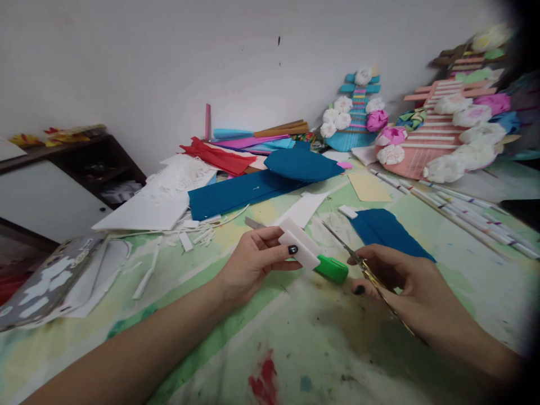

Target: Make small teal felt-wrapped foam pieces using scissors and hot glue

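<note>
Two small white foam pieces [301, 247] are pinched between the thumb and fingers of my left hand [261, 253]. Behind them shows the green handle of a utility knife [333, 269]; a metal blade [254, 223] sticks out past the far side of the same hand. My right hand [405, 281] grips gold-handled scissors [371, 275], their tips pointing up and left, a short gap away from the foam. Close to the scissors lies a piece of blue crepe paper [390, 230], with a little white foam block [348, 212] at its corner.
White foam sheet [143, 205] and scraps lie on the left, beside a phone [46, 281]. Blue paper [244, 194] and coloured rolls [261, 135] sit at the back. Flower-decorated guitar shapes [350, 135] lean at the wall; paper sticks [464, 214] lie on the right.
</note>
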Demonstrator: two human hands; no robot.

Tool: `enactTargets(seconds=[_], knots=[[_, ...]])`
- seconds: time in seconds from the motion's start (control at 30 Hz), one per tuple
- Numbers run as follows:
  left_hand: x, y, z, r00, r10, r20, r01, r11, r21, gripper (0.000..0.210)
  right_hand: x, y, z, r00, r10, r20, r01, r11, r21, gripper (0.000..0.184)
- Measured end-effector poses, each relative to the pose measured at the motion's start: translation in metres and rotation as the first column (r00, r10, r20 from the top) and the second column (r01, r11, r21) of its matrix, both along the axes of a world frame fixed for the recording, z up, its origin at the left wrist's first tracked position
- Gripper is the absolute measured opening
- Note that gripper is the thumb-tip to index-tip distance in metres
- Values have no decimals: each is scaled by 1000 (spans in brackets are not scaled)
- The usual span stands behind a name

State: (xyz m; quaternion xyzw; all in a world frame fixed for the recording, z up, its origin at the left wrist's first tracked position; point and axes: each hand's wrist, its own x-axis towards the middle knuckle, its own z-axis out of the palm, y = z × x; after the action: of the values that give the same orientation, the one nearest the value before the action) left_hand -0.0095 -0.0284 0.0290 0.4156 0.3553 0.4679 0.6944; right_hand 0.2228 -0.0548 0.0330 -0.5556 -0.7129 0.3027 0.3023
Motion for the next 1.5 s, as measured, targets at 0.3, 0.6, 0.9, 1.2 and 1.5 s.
enactTargets(seconds=[0.3,0.6,0.9,1.2,1.5], knots=[[7,-6,-5,984,-167,-64,164,985,-45,17,-14,0,-6,878,-83,-471,-108,926,-363,39],[8,-8,-6,938,-336,-88,331,941,-62,32,-14,1,-10,809,-154,-567,-65,935,-348,30],[2,-5,-9,944,-329,-24,324,939,-117,39,-7,5,-2,758,-236,-608,-24,921,-388,37],[3,-3,-10,960,-268,-83,260,960,-105,35,-8,4,-1,803,-163,-573,-64,933,-354,40],[9,-6,-5,955,-223,-197,223,975,-27,29,-14,-2,5,855,-5,-519,-207,914,-349,29]])
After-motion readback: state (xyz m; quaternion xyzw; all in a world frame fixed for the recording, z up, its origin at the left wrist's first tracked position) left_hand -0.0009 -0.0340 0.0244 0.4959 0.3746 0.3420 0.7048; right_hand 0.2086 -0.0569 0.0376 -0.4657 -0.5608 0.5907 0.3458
